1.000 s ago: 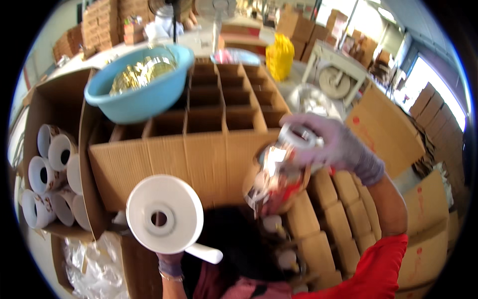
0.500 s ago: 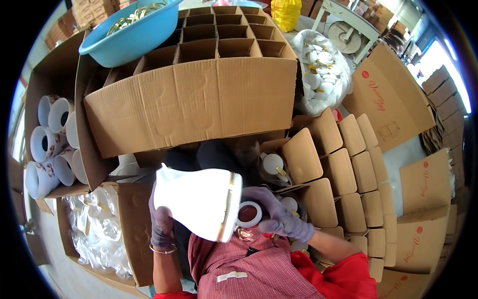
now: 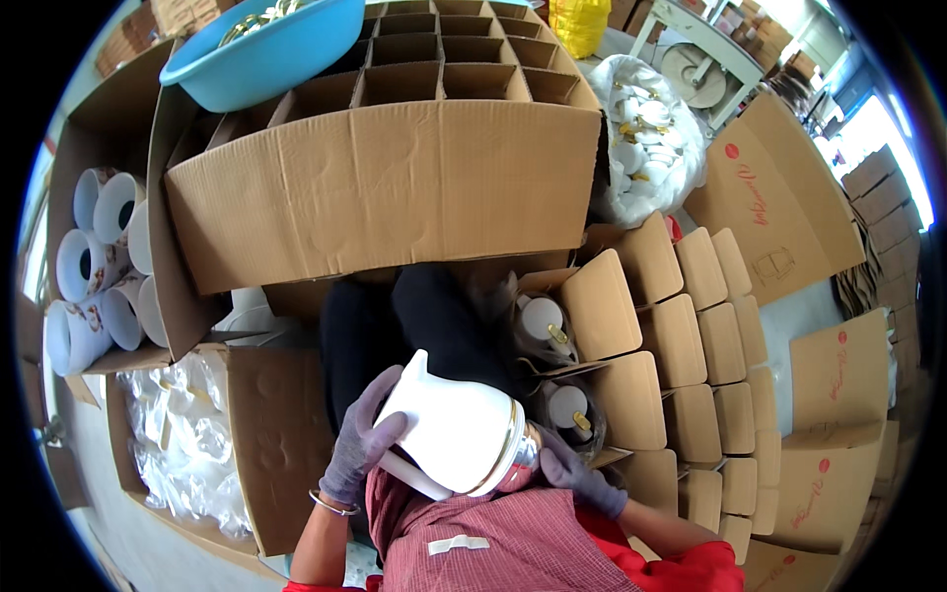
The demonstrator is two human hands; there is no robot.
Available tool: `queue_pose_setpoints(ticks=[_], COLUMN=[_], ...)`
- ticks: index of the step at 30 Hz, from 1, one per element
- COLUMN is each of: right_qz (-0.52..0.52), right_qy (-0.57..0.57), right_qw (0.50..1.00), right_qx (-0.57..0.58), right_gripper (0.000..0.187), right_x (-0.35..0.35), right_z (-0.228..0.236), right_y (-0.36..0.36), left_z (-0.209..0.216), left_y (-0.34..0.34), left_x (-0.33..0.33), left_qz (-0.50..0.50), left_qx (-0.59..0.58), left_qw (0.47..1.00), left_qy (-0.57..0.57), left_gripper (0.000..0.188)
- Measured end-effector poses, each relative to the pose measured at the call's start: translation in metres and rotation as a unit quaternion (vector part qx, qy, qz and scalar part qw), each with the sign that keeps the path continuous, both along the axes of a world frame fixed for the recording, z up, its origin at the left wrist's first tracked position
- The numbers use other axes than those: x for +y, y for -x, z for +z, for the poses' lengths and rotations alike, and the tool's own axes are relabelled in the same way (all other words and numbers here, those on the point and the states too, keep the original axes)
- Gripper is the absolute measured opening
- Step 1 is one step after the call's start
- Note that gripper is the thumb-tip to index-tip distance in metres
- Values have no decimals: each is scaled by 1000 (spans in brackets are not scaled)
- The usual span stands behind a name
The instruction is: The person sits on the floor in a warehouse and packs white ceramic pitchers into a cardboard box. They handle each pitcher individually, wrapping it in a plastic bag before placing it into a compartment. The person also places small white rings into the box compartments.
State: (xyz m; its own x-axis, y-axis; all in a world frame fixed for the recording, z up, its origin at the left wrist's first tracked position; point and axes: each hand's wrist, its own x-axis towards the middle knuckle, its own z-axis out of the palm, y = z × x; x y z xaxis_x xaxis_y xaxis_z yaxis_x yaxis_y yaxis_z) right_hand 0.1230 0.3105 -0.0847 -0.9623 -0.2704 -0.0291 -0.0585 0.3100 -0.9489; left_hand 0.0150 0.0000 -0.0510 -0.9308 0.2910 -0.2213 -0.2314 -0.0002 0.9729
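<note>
A white vacuum jug body (image 3: 449, 426) with a spout, a handle and a gold band lies tilted above my lap. My left hand (image 3: 361, 439), in a grey-purple glove, grips it on the spout and handle side. At the gold-banded end sits a shiny silvery piece (image 3: 526, 456), apparently partly inside the jug; it mirrors the red of my apron. My gloved right hand (image 3: 584, 478) is closed against this silvery piece, its fingertips partly hidden. Just beyond that hand, a white jug with a gold lever (image 3: 567, 407) stands wrapped in clear plastic in a carton.
Divided cartons with raised flaps (image 3: 675, 340) fill the right. Ahead stands a large partitioned box (image 3: 395, 197) bearing a blue basin (image 3: 266, 59). A bag of white lids (image 3: 646, 148) is beyond. At left are patterned jug bodies (image 3: 84, 264) and a box of clear plastic bags (image 3: 187, 444).
The jug has come down toward my lap and turned, its banded end swinging lower right. My right hand has brought the silvery piece, earlier seen apart with its white rim, against that end.
</note>
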Motion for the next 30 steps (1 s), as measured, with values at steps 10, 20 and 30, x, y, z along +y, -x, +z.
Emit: queue_pose_setpoints(ticks=[10,20,30], right_qz=[89,17,41], right_qy=[59,444,380], right_qw=[994,840,867], right_qx=[37,-311,-320], right_gripper=[74,68,65], right_x=[1,-54,-95], right_z=[44,20,41], right_y=[106,141,185], left_z=[170,153,138], left_y=[24,27,20], left_x=[13,-21,-82], left_qz=[-72,7,105], left_qx=[461,486,472], left_qw=[852,835,833], left_qy=[236,258,270], left_gripper=[104,99,79])
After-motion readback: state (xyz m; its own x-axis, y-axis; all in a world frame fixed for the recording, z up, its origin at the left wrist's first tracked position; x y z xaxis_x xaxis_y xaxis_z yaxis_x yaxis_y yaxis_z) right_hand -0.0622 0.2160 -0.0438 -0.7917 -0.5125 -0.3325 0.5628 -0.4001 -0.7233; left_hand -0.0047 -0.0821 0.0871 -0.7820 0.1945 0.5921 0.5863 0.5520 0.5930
